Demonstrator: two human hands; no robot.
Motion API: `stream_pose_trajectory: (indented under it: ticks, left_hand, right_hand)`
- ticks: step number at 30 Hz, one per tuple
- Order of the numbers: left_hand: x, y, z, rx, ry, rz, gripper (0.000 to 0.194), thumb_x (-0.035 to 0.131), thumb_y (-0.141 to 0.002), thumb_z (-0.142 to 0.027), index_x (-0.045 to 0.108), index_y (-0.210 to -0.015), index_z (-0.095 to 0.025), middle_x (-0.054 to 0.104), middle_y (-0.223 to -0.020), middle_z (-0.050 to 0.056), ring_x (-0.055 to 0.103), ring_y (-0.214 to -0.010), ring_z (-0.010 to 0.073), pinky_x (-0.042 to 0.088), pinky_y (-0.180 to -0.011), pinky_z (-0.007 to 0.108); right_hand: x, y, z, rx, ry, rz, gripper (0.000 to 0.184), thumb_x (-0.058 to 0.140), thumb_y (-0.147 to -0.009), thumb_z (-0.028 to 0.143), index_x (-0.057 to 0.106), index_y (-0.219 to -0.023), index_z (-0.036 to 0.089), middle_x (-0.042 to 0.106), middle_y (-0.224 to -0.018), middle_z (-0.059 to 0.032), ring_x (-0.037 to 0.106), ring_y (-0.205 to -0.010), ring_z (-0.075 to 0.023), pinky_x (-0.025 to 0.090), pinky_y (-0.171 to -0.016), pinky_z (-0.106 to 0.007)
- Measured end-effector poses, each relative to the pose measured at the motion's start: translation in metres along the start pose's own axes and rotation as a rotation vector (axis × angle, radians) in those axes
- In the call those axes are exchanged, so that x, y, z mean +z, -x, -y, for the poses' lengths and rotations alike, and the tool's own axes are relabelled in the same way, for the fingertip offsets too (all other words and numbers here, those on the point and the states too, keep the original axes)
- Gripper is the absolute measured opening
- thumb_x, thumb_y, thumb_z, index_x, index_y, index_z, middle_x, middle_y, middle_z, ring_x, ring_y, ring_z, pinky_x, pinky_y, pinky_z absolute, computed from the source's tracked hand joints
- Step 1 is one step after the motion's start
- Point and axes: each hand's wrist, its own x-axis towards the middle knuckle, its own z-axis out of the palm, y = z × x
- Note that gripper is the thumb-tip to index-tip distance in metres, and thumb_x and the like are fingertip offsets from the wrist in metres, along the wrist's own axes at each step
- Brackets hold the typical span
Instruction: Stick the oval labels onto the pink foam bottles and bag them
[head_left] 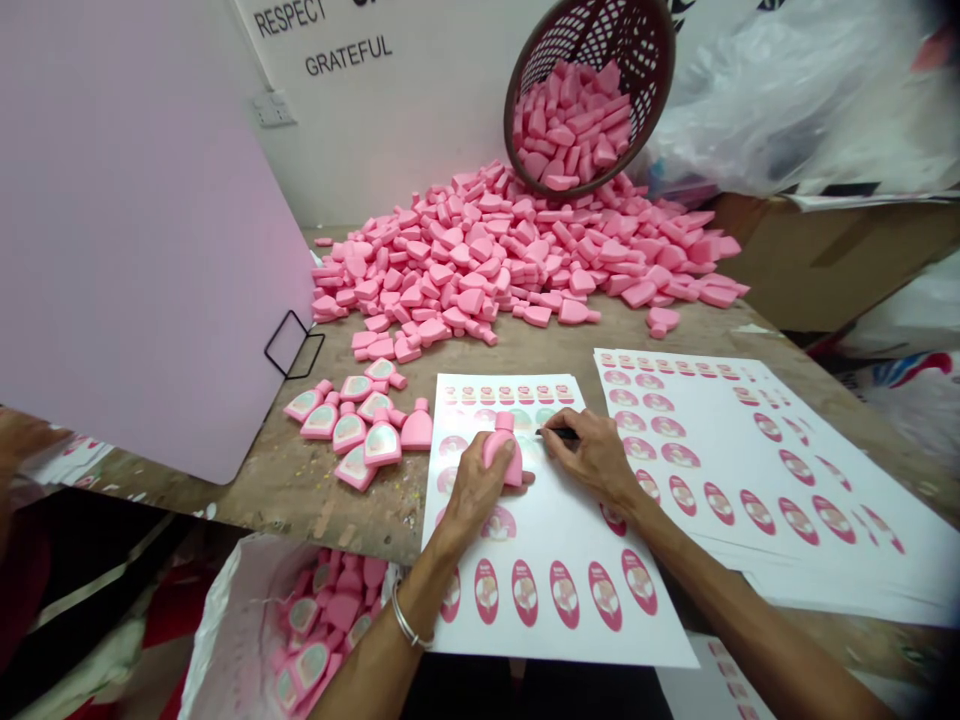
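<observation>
My left hand [476, 490] is closed around a small pink toy-like bottle [504, 455], its neck pointing away from me. My right hand [592, 450] pinches a thin black pointed tool [564, 433], whose exact kind I cannot make out. The tool's tip is over a white sticker sheet [555, 610], just right of the bottle. Pink oval labels line the sheet's near edge, with smaller labels along the top. Left of the sheet lie several pink bottles [382, 443], most with a pale label on the front.
A large heap of pink bottles [480, 260] covers the table's back, spilling from a tipped brown basket [514, 135]. More sticker sheets [720, 440] lie at right. A white bag [225, 610] of labelled bottles hangs below the front edge. A pink panel [150, 220] stands at left.
</observation>
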Motion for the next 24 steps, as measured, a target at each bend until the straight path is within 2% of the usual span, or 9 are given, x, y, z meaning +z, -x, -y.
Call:
stream_pose_trajectory:
  ticks: [4,8,10,13,15,18,20,24]
  left_hand:
    - [0.0,0.001,-0.001,0.004,-0.007,0.006,0.049,0.065,-0.076,-0.055,0.053,-0.1,-0.014,0.061,-0.08,0.005,0.071,-0.066,0.0211,0.057,-0.06,0.029]
    - [0.0,0.001,-0.002,0.011,0.002,0.005,0.05,0.064,-0.075,-0.056,0.051,-0.099,-0.015,0.06,-0.077,0.003,0.069,-0.063,0.0198,0.058,-0.06,0.031]
    - [0.0,0.001,-0.002,0.001,0.021,-0.009,0.051,0.066,-0.074,-0.057,0.051,-0.099,-0.015,0.059,-0.074,0.001,0.069,-0.061,0.0187,0.058,-0.061,0.031]
    - [-0.002,0.002,-0.001,-0.001,0.054,-0.018,0.052,0.065,-0.074,-0.058,0.052,-0.101,-0.015,0.059,-0.069,0.001,0.067,-0.06,0.0175,0.058,-0.061,0.031]
    - [-0.003,0.003,-0.002,0.006,0.138,-0.019,0.053,0.06,-0.077,-0.061,0.053,-0.101,-0.014,0.06,-0.07,0.002,0.066,-0.062,0.0178,0.058,-0.062,0.032]
    - [-0.002,0.009,-0.007,-0.021,0.331,-0.005,0.058,0.049,-0.081,-0.066,0.058,-0.1,-0.012,0.064,-0.076,0.007,0.066,-0.068,0.0201,0.059,-0.064,0.037]
    - [0.0,0.015,-0.014,-0.043,0.405,0.016,0.059,0.047,-0.083,-0.066,0.06,-0.101,-0.011,0.067,-0.08,0.009,0.067,-0.071,0.0211,0.059,-0.067,0.039]
    - [0.002,0.027,-0.024,-0.02,0.449,0.044,0.057,0.043,-0.087,-0.063,0.063,-0.102,-0.011,0.069,-0.083,0.01,0.068,-0.073,0.021,0.059,-0.07,0.039]
  right_hand:
    - [0.001,0.001,0.006,0.002,0.038,-0.003,0.015,0.055,-0.082,0.034,0.063,-0.081,0.022,0.068,-0.077,-0.0047,0.058,-0.079,-0.022,0.031,-0.084,-0.04]
    - [0.004,-0.002,0.004,0.082,-0.082,0.041,0.02,0.06,-0.078,0.042,0.059,-0.074,0.022,0.067,-0.073,-0.003,0.058,-0.071,-0.0193,0.039,-0.076,-0.035]
    - [0.001,-0.004,0.002,0.15,-0.199,0.063,0.025,0.062,-0.076,0.046,0.057,-0.072,0.022,0.065,-0.07,-0.0016,0.057,-0.065,-0.0173,0.042,-0.067,-0.031]
    - [-0.012,-0.008,0.006,0.305,-0.504,0.068,0.035,0.065,-0.073,0.054,0.056,-0.07,0.021,0.06,-0.066,0.0,0.054,-0.058,-0.0142,0.043,-0.055,-0.027]
    - [-0.026,-0.009,0.017,0.365,-0.63,0.04,0.037,0.065,-0.072,0.057,0.058,-0.072,0.02,0.056,-0.062,0.0015,0.049,-0.055,-0.0119,0.041,-0.051,-0.025]
    - [-0.043,-0.006,0.039,0.343,-0.635,0.068,0.037,0.066,-0.074,0.055,0.068,-0.088,0.021,0.051,-0.058,0.003,0.044,-0.053,-0.0106,0.037,-0.049,-0.024]
    - [-0.048,-0.003,0.054,0.322,-0.632,0.112,0.038,0.066,-0.074,0.054,0.073,-0.095,0.022,0.055,-0.059,0.0021,0.046,-0.054,-0.0114,0.039,-0.051,-0.025]
    - [-0.045,0.002,0.071,0.304,-0.659,0.147,0.036,0.066,-0.074,0.053,0.076,-0.09,0.023,0.067,-0.071,-0.0014,0.057,-0.063,-0.0159,0.044,-0.059,-0.028]
